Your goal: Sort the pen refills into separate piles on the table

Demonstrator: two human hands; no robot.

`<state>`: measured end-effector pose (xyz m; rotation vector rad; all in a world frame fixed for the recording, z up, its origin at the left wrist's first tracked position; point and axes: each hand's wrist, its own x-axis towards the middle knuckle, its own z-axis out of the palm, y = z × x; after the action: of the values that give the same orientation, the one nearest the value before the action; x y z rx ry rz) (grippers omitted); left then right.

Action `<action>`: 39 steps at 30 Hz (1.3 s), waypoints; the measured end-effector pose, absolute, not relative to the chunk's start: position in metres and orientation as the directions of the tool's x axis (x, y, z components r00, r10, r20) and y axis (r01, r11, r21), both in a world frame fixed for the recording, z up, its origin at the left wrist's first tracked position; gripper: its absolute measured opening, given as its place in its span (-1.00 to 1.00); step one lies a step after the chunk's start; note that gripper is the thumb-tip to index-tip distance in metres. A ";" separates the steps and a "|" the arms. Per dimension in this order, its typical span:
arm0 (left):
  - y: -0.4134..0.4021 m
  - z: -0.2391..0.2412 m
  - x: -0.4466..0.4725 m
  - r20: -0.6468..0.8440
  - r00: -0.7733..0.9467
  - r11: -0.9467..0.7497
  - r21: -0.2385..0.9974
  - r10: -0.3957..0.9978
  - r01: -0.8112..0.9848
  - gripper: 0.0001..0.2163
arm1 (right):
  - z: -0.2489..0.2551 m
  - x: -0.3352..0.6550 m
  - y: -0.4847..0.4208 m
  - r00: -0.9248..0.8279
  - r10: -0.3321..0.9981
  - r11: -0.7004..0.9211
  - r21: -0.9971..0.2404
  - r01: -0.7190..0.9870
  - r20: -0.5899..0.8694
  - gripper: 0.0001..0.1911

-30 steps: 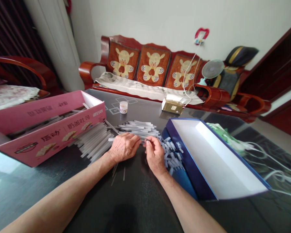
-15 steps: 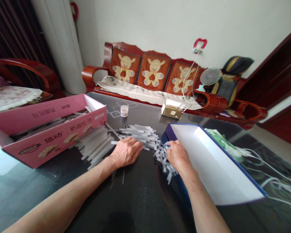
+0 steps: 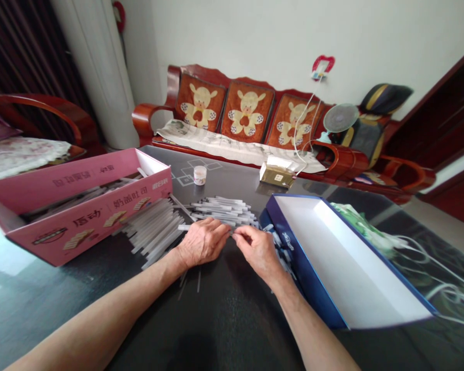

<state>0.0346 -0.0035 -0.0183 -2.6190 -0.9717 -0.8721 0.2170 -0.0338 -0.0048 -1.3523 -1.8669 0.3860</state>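
Note:
My left hand [image 3: 205,241] is closed around a thin whitish plastic tube [image 3: 184,227], whose left end sticks out past the knuckles. At the tube's right end, the fingertips of my right hand [image 3: 257,250] are pinched together, close against my left fingers; whatever is between them is too small to make out. Just behind both hands lies a pile of similar tubes [image 3: 226,208]. More long tubes [image 3: 154,229] lie in a slanted row left of my left hand. Short pale pieces [image 3: 281,247] are heaped along the blue box, partly hidden by my right hand.
A pink carton [image 3: 100,216] holding more tubes stands at the left. The blue box [image 3: 317,288] with a white inside lies at the right. Further back are a small white cup [image 3: 200,175] and a tissue box [image 3: 277,174]. White cables [image 3: 444,291] and a green-white bag [image 3: 365,226] lie far right.
My right hand has moved left from the heap of short pieces to the tube's right end at my left hand. My left hand keeps its hold on the tube.

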 end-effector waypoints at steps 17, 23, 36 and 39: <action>0.005 -0.012 0.024 0.618 0.622 -0.764 -0.053 0.480 0.643 -0.75 | 0.008 0.214 -0.041 -0.367 0.826 0.489 -0.219 0.845 0.428 -0.80; 0.025 -0.003 -0.001 0.676 0.508 -0.660 -0.042 0.534 0.750 -0.71 | 0.014 0.225 -0.039 -0.136 0.907 0.291 -0.361 0.886 0.397 -0.86; 0.029 -0.011 0.001 0.765 0.383 -0.594 -0.001 0.517 0.805 -0.71 | -0.018 0.167 -0.060 -0.221 0.972 0.205 -0.728 0.655 0.075 -0.90; 0.028 -0.012 0.004 0.757 0.418 -0.631 -0.009 0.503 0.776 -0.73 | -0.017 0.166 -0.059 -0.244 0.959 0.269 -0.728 0.631 0.143 -0.87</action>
<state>0.0037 0.0276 -0.0117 -2.3195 -1.0971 -1.0556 0.1658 -0.0594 -0.0174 -1.4302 -1.9635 0.7325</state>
